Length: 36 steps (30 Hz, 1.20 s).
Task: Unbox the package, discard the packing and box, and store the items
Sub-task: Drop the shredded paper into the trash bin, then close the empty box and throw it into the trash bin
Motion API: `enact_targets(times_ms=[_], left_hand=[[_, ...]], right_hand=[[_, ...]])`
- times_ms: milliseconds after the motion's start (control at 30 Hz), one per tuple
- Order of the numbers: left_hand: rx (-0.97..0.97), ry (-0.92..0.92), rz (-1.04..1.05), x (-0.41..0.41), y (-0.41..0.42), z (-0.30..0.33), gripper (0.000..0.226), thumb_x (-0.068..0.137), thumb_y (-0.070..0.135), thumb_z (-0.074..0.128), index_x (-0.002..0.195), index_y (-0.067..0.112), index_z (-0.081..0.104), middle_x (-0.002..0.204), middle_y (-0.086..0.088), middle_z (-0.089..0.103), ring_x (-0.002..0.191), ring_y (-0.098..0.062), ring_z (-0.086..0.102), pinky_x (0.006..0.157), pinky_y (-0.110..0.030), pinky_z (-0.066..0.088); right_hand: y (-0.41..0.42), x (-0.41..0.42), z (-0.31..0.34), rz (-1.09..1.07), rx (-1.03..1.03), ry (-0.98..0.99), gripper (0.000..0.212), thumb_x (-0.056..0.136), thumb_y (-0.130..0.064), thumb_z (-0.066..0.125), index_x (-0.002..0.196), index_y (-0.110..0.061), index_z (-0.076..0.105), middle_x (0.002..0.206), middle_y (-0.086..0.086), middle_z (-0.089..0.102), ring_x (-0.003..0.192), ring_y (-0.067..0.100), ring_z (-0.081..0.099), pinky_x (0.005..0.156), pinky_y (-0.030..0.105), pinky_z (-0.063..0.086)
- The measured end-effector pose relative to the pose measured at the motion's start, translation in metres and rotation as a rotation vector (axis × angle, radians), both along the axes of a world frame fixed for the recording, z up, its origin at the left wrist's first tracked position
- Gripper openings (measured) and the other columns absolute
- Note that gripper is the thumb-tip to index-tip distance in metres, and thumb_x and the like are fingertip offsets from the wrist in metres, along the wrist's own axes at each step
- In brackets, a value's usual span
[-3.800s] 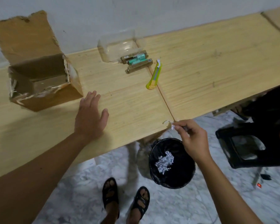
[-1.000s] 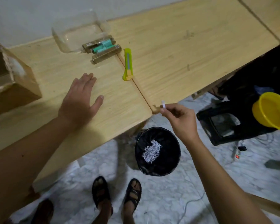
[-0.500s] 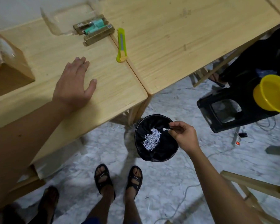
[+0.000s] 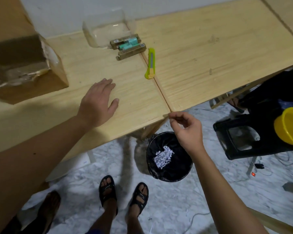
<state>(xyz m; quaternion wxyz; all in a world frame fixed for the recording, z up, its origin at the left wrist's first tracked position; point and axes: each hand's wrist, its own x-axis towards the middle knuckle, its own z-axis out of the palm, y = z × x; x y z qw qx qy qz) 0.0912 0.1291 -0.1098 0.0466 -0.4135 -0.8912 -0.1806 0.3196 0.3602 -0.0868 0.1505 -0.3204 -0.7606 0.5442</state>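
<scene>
Resting flat with fingers spread, left hand [image 4: 98, 102] presses table [image 4: 201, 53]; right hand [image 4: 187, 130] pinches, contents unclear.

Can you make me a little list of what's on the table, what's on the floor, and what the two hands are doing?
table: cardboard box, open and on its side; clear plastic container; small boxed items beside it; yellow-green utility knife
floor: black trash bin with shredded paper inside; black stool; yellow bowl
left hand: flat on the table, holding nothing
right hand: pinched at the table edge, above the bin; nothing visible in its fingers
</scene>
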Motion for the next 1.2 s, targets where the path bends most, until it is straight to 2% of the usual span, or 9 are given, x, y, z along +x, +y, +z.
enact_targets(times_ms=[100, 267, 400, 600, 767, 900, 1033, 1100, 1200], left_hand=[[0.012, -0.11, 0.046, -0.003, -0.019, 0.025, 0.056, 0.094, 0.033, 0.057, 0.143, 0.006, 0.054, 0.147, -0.013, 0.058, 0.141, -0.03, 0.05, 0.117, -0.044, 0.041], [0.175, -0.155, 0.132, -0.023, -0.064, 0.08, 0.052, 0.097, 0.022, 0.063, 0.146, 0.013, 0.051, 0.144, -0.008, 0.055, 0.13, -0.025, 0.056, 0.11, -0.042, 0.048], [0.285, -0.058, 0.222, -0.05, -0.109, 0.116, 0.052, 0.095, 0.02, 0.065, 0.144, 0.006, 0.052, 0.14, -0.013, 0.057, 0.132, -0.026, 0.052, 0.112, -0.031, 0.044], [0.444, -0.095, 0.501, -0.087, -0.169, 0.117, 0.057, 0.096, 0.032, 0.064, 0.142, 0.002, 0.05, 0.136, -0.015, 0.057, 0.125, -0.025, 0.056, 0.107, -0.036, 0.051], [0.642, -0.413, 0.686, -0.104, -0.186, 0.111, 0.066, 0.098, 0.028, 0.068, 0.154, 0.01, 0.037, 0.139, 0.013, 0.046, 0.121, 0.014, 0.045, 0.096, 0.007, 0.032], [0.833, -0.777, 0.708, -0.125, -0.181, 0.099, 0.069, 0.091, 0.056, 0.064, 0.15, 0.026, 0.045, 0.142, 0.013, 0.059, 0.128, -0.002, 0.058, 0.111, -0.029, 0.049], [0.978, -0.883, 0.637, -0.13, -0.175, 0.096, 0.05, 0.108, 0.044, 0.043, 0.151, 0.017, 0.043, 0.145, 0.012, 0.054, 0.119, 0.014, 0.055, 0.117, -0.025, 0.041], [1.005, -0.856, 0.638, -0.127, -0.172, 0.095, 0.059, 0.109, 0.053, 0.032, 0.153, 0.015, 0.044, 0.154, 0.002, 0.053, 0.136, -0.003, 0.052, 0.123, -0.039, 0.037], [1.091, -0.863, 0.648, -0.131, -0.167, 0.098, 0.062, 0.112, 0.045, 0.009, 0.131, 0.014, 0.059, 0.116, 0.015, 0.076, 0.116, 0.003, 0.066, 0.096, -0.017, 0.051]], right_hand=[[-0.02, -0.046, 0.026, 0.089, -0.022, 0.062, 0.02, 0.091, 0.0, 0.07, 0.105, -0.012, 0.077, 0.101, 0.0, 0.079, 0.094, 0.01, 0.073, 0.084, 0.017, 0.055], [-0.063, -0.124, 0.048, 0.281, 0.001, 0.129, 0.032, 0.091, -0.011, 0.072, 0.121, -0.022, 0.073, 0.119, -0.005, 0.074, 0.114, 0.014, 0.069, 0.099, 0.038, 0.057], [-0.104, -0.182, 0.064, 0.441, 0.045, 0.121, 0.045, 0.095, -0.026, 0.072, 0.138, -0.032, 0.061, 0.136, -0.012, 0.064, 0.126, 0.006, 0.06, 0.108, 0.035, 0.05], [-0.168, -0.258, 0.078, 0.595, 0.004, 0.082, 0.062, 0.098, -0.04, 0.067, 0.154, -0.031, 0.042, 0.155, -0.013, 0.049, 0.141, 0.007, 0.048, 0.118, 0.034, 0.04], [-0.2, -0.311, 0.075, 0.607, -0.009, 0.054, 0.074, 0.098, -0.047, 0.064, 0.161, -0.028, 0.03, 0.166, -0.008, 0.035, 0.151, 0.01, 0.035, 0.125, 0.04, 0.032], [-0.211, -0.339, 0.071, 0.513, -0.256, 0.093, 0.067, 0.104, -0.036, 0.058, 0.163, -0.027, 0.026, 0.166, -0.005, 0.034, 0.151, 0.014, 0.037, 0.125, 0.045, 0.034], [-0.213, -0.347, 0.066, 0.453, -0.357, 0.114, 0.055, 0.105, -0.035, 0.052, 0.158, -0.032, 0.037, 0.159, -0.006, 0.046, 0.144, 0.014, 0.046, 0.122, 0.046, 0.038], [-0.212, -0.349, 0.062, 0.446, -0.345, 0.128, 0.049, 0.103, -0.037, 0.048, 0.152, -0.034, 0.046, 0.151, -0.008, 0.053, 0.139, 0.011, 0.05, 0.119, 0.047, 0.041], [-0.21, -0.352, 0.064, 0.397, -0.406, 0.159, 0.037, 0.107, -0.035, 0.04, 0.14, -0.027, 0.055, 0.137, -0.002, 0.062, 0.129, 0.016, 0.058, 0.112, 0.051, 0.048]])
